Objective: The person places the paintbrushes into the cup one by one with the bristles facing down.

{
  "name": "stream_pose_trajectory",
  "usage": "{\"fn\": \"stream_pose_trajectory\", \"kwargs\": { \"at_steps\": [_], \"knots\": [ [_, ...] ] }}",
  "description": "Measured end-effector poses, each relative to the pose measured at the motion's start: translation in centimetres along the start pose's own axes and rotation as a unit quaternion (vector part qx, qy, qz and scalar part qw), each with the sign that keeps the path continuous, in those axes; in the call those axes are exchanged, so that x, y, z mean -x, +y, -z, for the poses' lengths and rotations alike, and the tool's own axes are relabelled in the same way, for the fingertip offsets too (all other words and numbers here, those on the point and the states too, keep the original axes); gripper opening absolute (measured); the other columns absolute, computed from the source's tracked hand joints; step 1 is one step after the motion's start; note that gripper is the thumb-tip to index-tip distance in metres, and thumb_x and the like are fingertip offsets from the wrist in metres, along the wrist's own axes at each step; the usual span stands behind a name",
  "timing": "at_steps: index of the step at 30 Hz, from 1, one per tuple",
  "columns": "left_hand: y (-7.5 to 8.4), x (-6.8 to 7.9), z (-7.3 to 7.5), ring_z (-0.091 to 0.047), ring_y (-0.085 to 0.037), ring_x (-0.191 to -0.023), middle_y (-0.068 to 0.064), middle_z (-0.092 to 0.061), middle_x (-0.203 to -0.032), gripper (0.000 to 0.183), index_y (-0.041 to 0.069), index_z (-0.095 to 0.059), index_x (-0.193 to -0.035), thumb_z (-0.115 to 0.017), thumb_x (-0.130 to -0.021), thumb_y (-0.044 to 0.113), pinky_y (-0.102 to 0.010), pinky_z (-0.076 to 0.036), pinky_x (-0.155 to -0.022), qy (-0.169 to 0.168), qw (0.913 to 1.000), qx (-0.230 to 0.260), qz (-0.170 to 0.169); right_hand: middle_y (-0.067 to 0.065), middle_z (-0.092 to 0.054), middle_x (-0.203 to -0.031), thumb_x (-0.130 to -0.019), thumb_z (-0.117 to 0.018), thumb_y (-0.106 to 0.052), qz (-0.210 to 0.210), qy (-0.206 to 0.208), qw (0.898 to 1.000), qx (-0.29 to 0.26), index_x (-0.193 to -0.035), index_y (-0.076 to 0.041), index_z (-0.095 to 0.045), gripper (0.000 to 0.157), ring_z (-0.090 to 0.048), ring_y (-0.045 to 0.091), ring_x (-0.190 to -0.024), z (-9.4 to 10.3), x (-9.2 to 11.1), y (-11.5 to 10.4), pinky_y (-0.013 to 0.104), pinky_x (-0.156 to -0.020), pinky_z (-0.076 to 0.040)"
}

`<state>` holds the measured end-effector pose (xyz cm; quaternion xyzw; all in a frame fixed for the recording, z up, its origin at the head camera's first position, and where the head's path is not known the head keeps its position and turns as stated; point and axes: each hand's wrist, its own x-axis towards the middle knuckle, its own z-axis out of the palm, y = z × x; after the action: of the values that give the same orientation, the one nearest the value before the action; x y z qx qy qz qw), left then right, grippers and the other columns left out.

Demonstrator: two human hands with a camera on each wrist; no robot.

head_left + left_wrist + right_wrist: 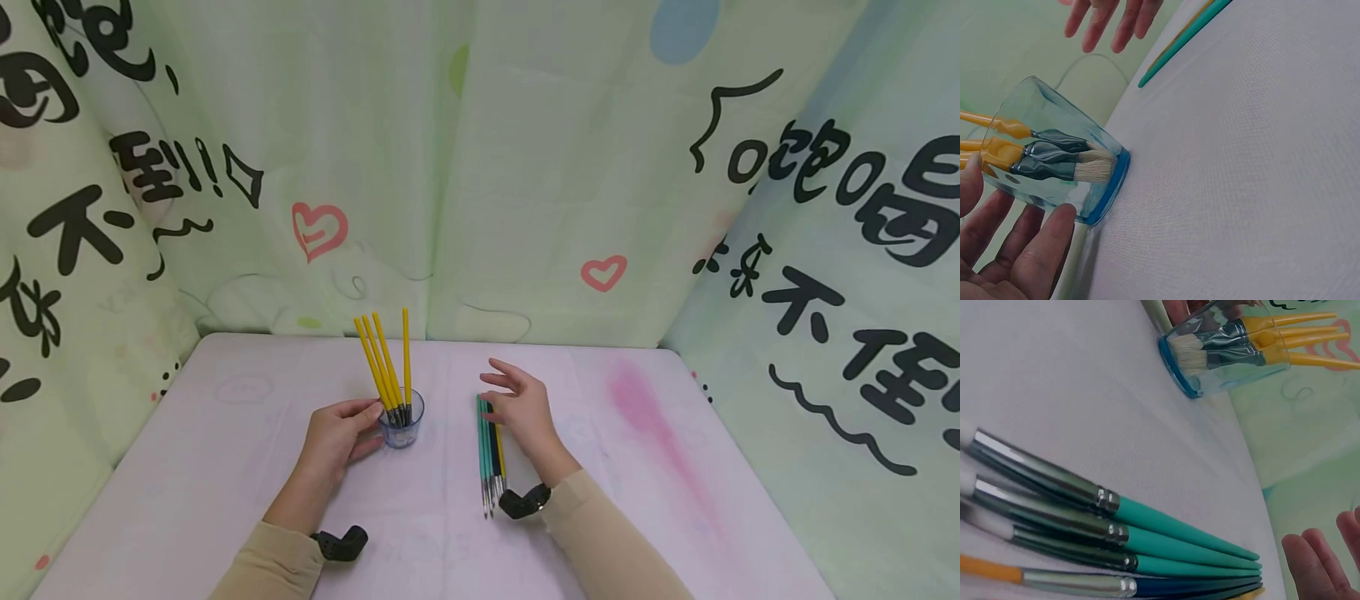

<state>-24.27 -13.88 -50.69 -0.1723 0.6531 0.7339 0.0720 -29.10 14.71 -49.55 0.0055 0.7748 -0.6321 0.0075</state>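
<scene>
A clear glass cup (402, 433) with a blue base stands on the table. Several yellow-handled paintbrushes (383, 367) lean in it, bristles down (1095, 170). My left hand (341, 437) holds the cup from its left side, thumb close to the rim and fingers against the wall. To the right lies a row of paintbrushes (491, 454), bristle ends toward me. Teal handles (1185, 540), dark blue ones and a yellow one show there. Over their handle ends hovers my right hand (521, 408), fingers spread and holding nothing.
A pale pinkish cloth covers the table (600, 517), with a pink stain toward the right. Printed curtains (525, 167) hang behind it and along both sides. Each wrist wears a black camera mount (342, 543).
</scene>
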Motion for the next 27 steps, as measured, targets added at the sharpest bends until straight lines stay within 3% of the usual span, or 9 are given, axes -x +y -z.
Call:
{"fn": "stream_pose_trajectory", "kwargs": {
  "at_steps": [13,18,27],
  "knots": [
    [0.0,0.1,-0.1,-0.075,-0.017,-0.097,-0.019,-0.072,-0.134,0.038,0.002,-0.072,-0.136,-0.076,-0.102,0.019,-0.042,-0.067,-0.094,0.006,1.0,-0.004,0.001,0.015,-0.075,-0.135,-0.1,-0.071,-0.002,-0.028,0.028,0.999,0.008,-0.15,-0.021,-0.063,0.054,-0.078,0.038,-0.107,1.3,0.3,1.1,0.042,-0.079,-0.07],
    [0.1,0.1,-0.1,-0.075,-0.017,-0.096,-0.019,-0.072,-0.134,0.038,0.002,-0.072,-0.136,-0.076,-0.102,0.02,-0.043,-0.067,-0.095,0.006,1.0,-0.003,0.005,0.017,-0.075,-0.132,-0.1,-0.07,-0.004,-0.034,0.031,0.999,0.024,-0.151,-0.015,-0.062,0.052,-0.079,0.036,-0.103,1.7,0.4,1.3,0.043,-0.077,-0.07],
    [0.1,0.0,0.0,-0.075,-0.015,-0.095,-0.017,-0.074,-0.131,0.038,0.002,-0.073,-0.135,-0.077,-0.102,0.019,-0.042,-0.067,-0.093,0.005,1.0,0.0,0.005,0.015,-0.077,-0.123,-0.099,-0.07,-0.003,-0.077,0.031,0.996,0.043,-0.151,-0.013,-0.062,0.054,-0.077,0.023,-0.088,2.2,0.5,1.9,0.037,-0.068,-0.07]
  ]
}}
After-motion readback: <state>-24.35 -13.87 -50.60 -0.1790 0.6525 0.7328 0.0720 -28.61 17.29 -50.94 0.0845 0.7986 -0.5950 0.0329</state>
